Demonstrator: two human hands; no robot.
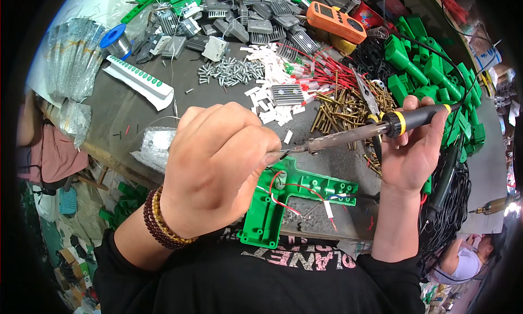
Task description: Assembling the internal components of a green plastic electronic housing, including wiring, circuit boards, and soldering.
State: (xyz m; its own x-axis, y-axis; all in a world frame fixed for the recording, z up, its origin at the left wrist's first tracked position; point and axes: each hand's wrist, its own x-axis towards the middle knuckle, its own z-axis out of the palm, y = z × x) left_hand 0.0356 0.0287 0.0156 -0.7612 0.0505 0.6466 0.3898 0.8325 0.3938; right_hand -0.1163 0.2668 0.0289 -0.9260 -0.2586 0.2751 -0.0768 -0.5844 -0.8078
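Our right hand (411, 150): wrapped round soldering iron (364, 132) handle, likely against heat | left hand (218, 164), near tip: pinching, item unclear

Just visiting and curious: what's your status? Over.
Right grip: holding soldering iron. Left grip: beside iron's tip, contents unclear. Green housing: open, partly hidden by left grip.
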